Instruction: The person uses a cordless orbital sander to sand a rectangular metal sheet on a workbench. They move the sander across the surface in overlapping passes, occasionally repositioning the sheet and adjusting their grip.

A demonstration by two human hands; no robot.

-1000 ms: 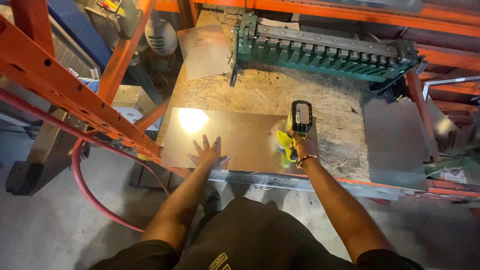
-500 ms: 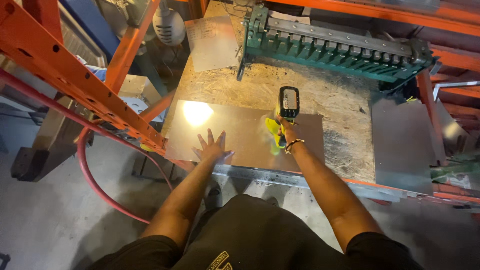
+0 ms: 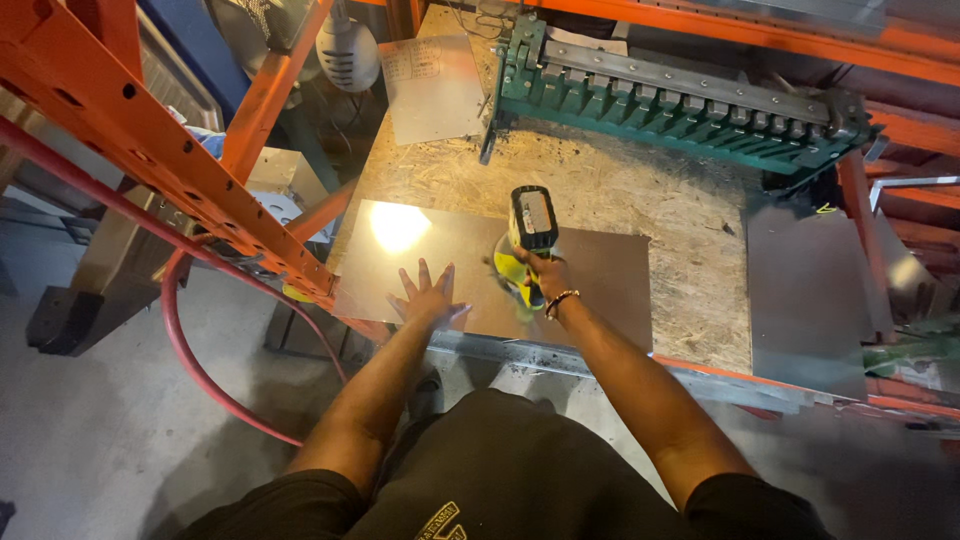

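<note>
Left hand [image 3: 428,298] flat, fingers spread, pressing on the thin rectangular shiny metal sheet [image 3: 600,275] lying on the chipboard workbench [image 3: 640,195]; right hand [image 3: 545,280] wrapped tight around the yellow-and-black cordless power tool [image 3: 528,240], upright on the sheet; green metal bending machine [image 3: 680,105] behind.

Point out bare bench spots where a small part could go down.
Bare board between the green machine and the metal sheet; also right of that sheet, before the grey sheet. Crowded near edge: left hand flat on sheet, right hand gripping the yellow tool.
</note>
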